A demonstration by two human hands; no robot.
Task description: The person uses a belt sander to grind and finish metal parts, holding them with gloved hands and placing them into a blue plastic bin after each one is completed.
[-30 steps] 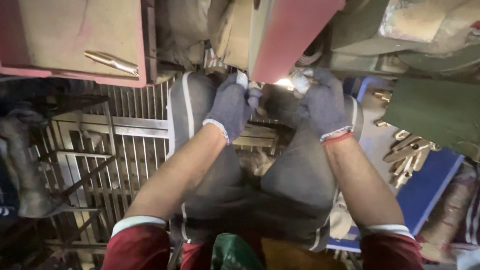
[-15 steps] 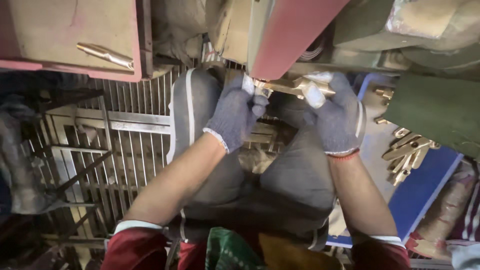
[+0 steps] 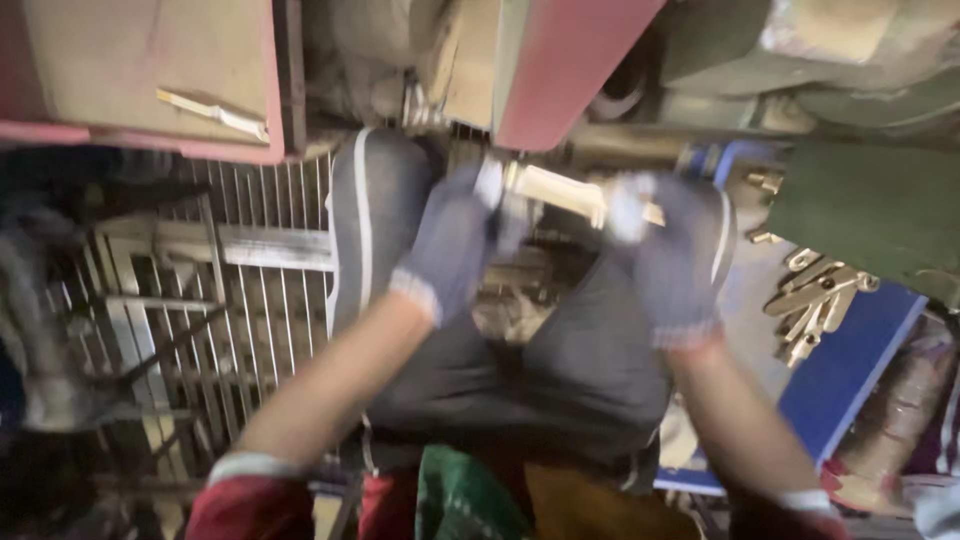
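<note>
Both gloved hands grip one pale metal bar (image 3: 560,192) above the lap, under the red machine edge (image 3: 570,70): the left hand (image 3: 450,240) is closed round its left end, the right hand (image 3: 670,250) closed round its right end. Blur hides the fingers' exact wrap. As a judgement, this piece is mid-handling, not yet set down. To the right, a blue tray (image 3: 850,370) holds a loose pile of brass-coloured metal pieces (image 3: 815,300). Far left, another metal piece (image 3: 215,112) lies on a tan shelf (image 3: 110,60).
</note>
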